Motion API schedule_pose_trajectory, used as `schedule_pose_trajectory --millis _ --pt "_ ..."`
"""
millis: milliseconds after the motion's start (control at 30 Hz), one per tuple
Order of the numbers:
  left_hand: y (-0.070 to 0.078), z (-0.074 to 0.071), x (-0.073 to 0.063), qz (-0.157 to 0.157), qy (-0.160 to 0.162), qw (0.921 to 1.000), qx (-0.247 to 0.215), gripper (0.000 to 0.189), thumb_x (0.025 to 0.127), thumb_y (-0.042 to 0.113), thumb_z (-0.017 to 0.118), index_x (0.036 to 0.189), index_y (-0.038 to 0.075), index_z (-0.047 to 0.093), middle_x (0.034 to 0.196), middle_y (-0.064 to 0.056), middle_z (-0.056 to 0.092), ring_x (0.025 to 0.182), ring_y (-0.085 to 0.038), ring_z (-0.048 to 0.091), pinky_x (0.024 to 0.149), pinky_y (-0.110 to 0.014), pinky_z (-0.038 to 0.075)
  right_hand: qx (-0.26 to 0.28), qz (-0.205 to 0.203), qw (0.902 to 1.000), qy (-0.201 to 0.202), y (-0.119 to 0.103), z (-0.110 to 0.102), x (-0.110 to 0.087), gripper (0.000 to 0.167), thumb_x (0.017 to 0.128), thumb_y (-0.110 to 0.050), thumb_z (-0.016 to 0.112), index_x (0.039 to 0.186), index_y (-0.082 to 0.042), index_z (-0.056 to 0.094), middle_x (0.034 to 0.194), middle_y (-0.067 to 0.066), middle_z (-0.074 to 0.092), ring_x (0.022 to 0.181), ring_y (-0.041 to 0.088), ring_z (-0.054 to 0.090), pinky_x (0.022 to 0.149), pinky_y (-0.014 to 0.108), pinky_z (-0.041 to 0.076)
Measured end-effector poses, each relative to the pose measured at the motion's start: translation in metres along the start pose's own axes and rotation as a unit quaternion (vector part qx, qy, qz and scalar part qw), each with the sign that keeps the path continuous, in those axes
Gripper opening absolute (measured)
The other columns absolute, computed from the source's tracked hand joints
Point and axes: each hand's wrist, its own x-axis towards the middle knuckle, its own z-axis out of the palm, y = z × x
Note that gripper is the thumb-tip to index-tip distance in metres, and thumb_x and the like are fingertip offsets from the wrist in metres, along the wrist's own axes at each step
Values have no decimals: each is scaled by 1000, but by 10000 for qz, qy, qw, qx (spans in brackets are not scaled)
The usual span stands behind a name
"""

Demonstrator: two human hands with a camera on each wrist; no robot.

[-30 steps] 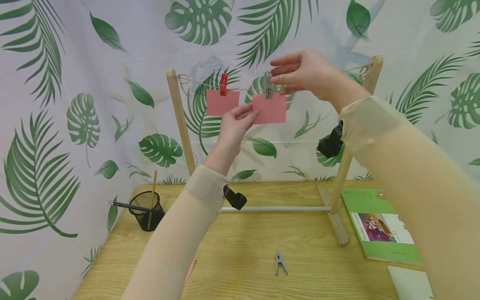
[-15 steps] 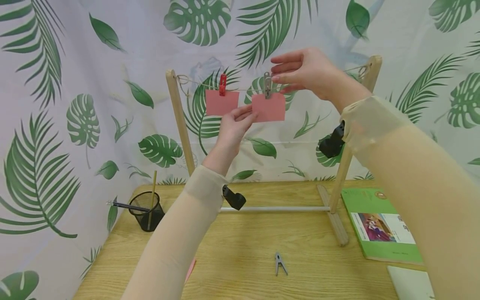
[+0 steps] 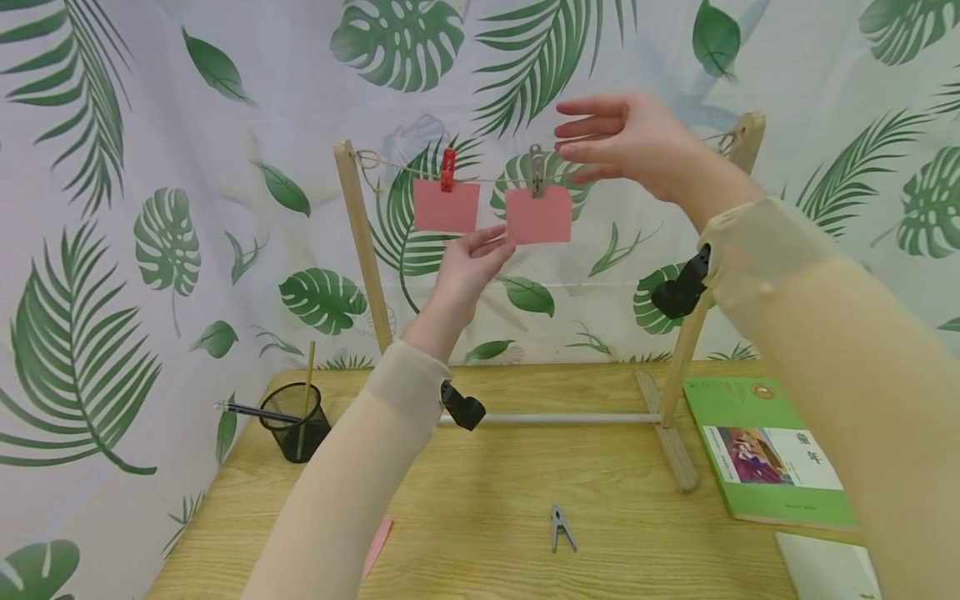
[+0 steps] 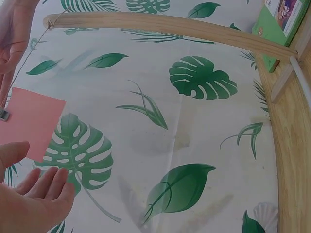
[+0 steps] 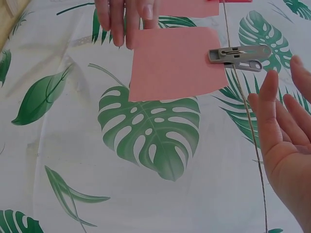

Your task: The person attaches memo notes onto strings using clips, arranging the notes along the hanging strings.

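Observation:
A pink card (image 3: 538, 215) hangs from the string (image 5: 252, 131), held at its top edge by a grey clothespin (image 3: 537, 171). To its left, a red clothespin (image 3: 447, 170) holds another pink card (image 3: 446, 206) on the same string. My left hand (image 3: 468, 267) is at the lower left corner of the right-hand card, thumb and fingers spread apart in the left wrist view; whether a fingertip touches it I cannot tell. My right hand (image 3: 637, 142) is just right of the grey clothespin, apart from it, with fingers extended and nothing in them.
The string runs between two wooden posts (image 3: 362, 242) joined low down by a white rod (image 3: 570, 418). On the table (image 3: 480, 492) lie a grey clothespin (image 3: 560, 528), a pink paper (image 3: 377, 546), a green book (image 3: 772, 450) and a white pad (image 3: 825, 567). A mesh pen cup (image 3: 300, 433) stands left.
My right hand has let go of the grey clothespin and drawn back to the right. My left hand has let go of the card and shifted slightly down and left. The card stays hanging.

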Motion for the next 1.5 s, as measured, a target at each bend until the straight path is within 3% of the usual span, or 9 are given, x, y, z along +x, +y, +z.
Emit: schedule_pose_trajectory --millis 300,667,900,1100,1233,1500 --pt "-22 -12 -9 -94 -255 9989 386 51 99 20 62 147 12 47 143 -9 56 134 -20 52 113 -34 41 187 -333 9993 7 10 -7 -14 62 92 -21 70 149 -19 45 150 10 49 134 27 49 81 19 57" --pt "-35 -26 -16 -144 -362 9985 381 51 99 17 62 147 11 47 146 -13 53 135 -20 51 114 -35 40 1259 -719 9894 -120 21 -10 -39 62 90 -12 72 147 -18 48 142 8 57 124 18 57 79 24 59" --pt "-36 -32 -25 -222 -333 9982 445 50 99 15 62 146 12 48 143 -11 56 133 -21 53 114 -36 39 979 -867 9900 -527 39 3 -56 57 95 -10 65 148 -14 45 136 7 61 115 12 65 77 28 59" --pt "-42 -38 -34 -273 -488 9970 539 51 99 14 61 148 12 45 144 -13 55 134 -23 52 116 -39 38 1106 -844 9875 -735 63 12 -65 57 96 -7 63 149 -9 43 135 8 62 114 13 66 76 30 60" --pt "-47 -47 -43 -216 -544 9961 666 52 99 13 61 148 11 44 144 -14 55 135 -24 51 115 -40 39 1175 -705 9872 -821 78 15 -70 57 97 -7 62 150 -10 42 134 6 63 113 13 66 76 31 60" --pt "-60 -71 -61 -314 -643 9940 832 52 99 15 60 149 13 43 145 -14 54 134 -27 51 115 -43 39 751 -427 9931 -790 110 17 -86 57 99 -11 61 151 -16 41 131 -6 65 113 10 66 79 32 60"
